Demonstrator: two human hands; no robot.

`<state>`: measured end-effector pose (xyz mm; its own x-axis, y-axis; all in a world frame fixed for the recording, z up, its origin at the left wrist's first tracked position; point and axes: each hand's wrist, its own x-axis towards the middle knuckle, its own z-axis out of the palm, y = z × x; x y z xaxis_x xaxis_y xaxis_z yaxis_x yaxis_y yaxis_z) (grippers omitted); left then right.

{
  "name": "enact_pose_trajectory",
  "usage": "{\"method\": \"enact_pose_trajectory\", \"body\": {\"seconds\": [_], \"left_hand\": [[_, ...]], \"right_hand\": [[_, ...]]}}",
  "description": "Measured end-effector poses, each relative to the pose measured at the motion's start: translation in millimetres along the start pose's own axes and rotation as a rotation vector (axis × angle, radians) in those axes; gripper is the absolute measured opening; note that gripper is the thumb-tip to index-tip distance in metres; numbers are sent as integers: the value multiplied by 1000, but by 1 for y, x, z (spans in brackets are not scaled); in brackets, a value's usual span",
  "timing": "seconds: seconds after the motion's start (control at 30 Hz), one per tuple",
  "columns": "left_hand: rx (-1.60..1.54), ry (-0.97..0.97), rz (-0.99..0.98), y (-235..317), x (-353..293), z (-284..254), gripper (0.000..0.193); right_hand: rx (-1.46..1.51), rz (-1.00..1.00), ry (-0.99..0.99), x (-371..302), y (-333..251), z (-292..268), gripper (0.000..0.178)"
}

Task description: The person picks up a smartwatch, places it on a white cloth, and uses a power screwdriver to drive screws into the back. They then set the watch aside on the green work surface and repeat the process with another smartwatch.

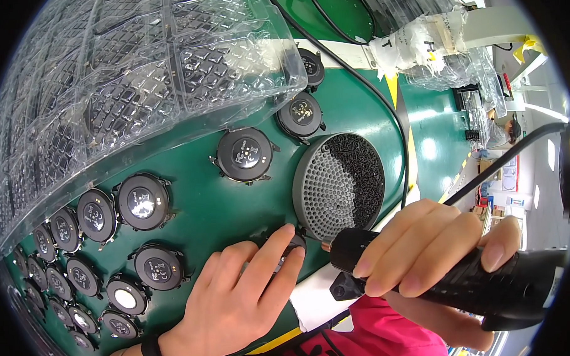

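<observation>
From my left hand (236,299): open mat (202,220) at eleven; watches (157,268) block ten, dish (323,195) one, tool (483,287) three.

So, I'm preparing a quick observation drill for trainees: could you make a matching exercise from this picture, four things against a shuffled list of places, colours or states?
Things
1. Round grey dish
2. Black handheld tool
3. Clear plastic trays
4. Garment

Places, colours, states
A. Bright pink
B. At the upper left of the picture
C. Partly covered by small black pieces
D. Held in the right grip

Right pairs: 1-C, 2-D, 3-B, 4-A
</observation>
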<state>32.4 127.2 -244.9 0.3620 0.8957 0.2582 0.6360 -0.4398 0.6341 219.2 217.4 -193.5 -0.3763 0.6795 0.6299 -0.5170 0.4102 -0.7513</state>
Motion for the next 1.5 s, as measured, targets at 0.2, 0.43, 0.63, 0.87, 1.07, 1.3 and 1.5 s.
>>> {"method": "enact_pose_trajectory", "body": {"seconds": [0.2,0.43,0.63,0.87,1.07,1.3,1.5], "left_hand": [[64,84,25,-2,3,5,31],[41,56,45,-3,0,5,43],[189,-11,58,1,-2,0,54],[80,81,20,-1,1,1,50],[63,4,51,-4,3,0,48],[47,33,31,-2,3,1,45],[37,39,32,-3,3,2,43]], "right_hand": [[-49,63,-120,5,-2,3,21],[-148,-61,-73,7,15,5,61],[-149,-95,223,4,8,1,67],[-215,-22,222,6,11,0,71],[-208,-78,156,4,15,-5,73],[-221,-92,149,4,9,-2,72],[-133,-104,41,13,-3,-7,69]]}}
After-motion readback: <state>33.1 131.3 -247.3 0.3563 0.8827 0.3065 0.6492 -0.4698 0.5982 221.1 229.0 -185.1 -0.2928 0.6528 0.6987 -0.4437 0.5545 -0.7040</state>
